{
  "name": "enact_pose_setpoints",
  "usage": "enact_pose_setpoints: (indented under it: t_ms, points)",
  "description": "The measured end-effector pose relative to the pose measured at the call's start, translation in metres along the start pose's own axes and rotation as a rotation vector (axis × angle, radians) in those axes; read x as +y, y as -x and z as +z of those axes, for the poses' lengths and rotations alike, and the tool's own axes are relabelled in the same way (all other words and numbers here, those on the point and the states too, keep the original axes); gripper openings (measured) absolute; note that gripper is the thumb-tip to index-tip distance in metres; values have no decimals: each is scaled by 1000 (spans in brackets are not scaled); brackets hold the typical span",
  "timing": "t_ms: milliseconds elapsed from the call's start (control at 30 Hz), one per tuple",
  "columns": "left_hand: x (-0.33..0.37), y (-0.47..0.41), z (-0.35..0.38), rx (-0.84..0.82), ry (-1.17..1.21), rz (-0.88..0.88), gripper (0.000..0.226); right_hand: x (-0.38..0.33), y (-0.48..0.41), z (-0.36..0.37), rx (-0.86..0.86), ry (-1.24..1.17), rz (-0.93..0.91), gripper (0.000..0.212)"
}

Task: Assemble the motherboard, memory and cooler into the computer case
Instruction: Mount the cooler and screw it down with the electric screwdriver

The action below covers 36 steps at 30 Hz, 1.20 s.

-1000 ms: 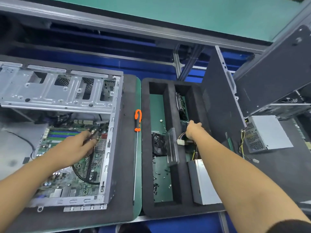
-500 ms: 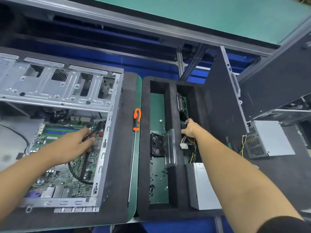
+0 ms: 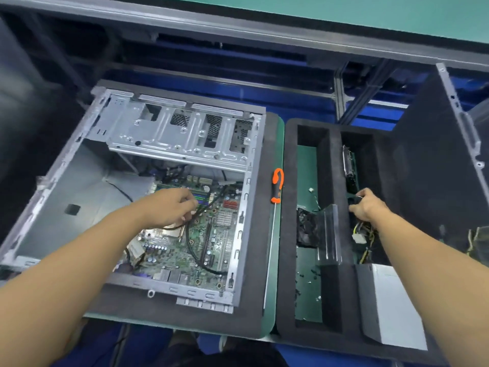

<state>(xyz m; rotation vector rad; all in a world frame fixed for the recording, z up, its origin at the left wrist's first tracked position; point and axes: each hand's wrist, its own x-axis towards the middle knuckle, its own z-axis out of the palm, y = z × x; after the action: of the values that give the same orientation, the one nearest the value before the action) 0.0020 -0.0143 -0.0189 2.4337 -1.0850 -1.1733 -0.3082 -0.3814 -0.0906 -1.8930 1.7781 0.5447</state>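
Note:
The open metal computer case (image 3: 246, 234) lies on its side on a foam mat, with the green motherboard (image 3: 203, 250) inside it. My left hand (image 3: 169, 207) is over the board near the memory slots, fingers pinched on a black cable (image 3: 193, 247) that loops down across the board. My right hand (image 3: 367, 206) reaches into the right slot of the black foam tray (image 3: 288, 234) and is closed on a small black part whose shape I cannot make out. A black cooler fan (image 3: 307, 229) stands in the tray's middle slot beside a clear plastic piece (image 3: 329, 234).
An orange-handled screwdriver (image 3: 277, 186) lies between case and tray. Loose screws (image 3: 308, 276) dot the middle slot. A silver drive box (image 3: 391, 300) and yellow-black wires (image 3: 363, 234) fill the right slot. A black side panel (image 3: 436, 168) leans at the right.
My left hand has shifted up the board, still holding the cable. My right hand has stayed in the right slot and closed on the black part. The camera has swung left.

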Motion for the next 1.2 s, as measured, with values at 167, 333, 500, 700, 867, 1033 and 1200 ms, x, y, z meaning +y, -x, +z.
enact_pose_setpoints:
  t_ms: [167, 333, 500, 700, 867, 1033, 1200]
  points:
    - [-22, 4, -15, -156, 25, -17, 15, -7, 20, -17, 180, -18, -24, 35]
    - [-28, -1, -16, -141, 104, 57, 15, -30, 54, -39, 263, 138, -13, 41]
    - [-37, -12, -24, -190, 93, 113, 12, -54, 93, -61, 374, 191, -17, 45]
    - [-41, -34, -28, -271, 135, 172, 12, -88, 166, -77, 199, -378, -315, 18]
    - [-38, -40, -32, -320, 168, 220, 11, -121, 220, -67, -98, -603, -445, 24]
    - [-29, -32, -42, -369, 285, 257, 14, -140, 244, -53, -165, -752, -523, 32]
    - [-10, -20, -50, -426, 508, 327, 27, -152, 260, -47, -63, -820, -589, 35]
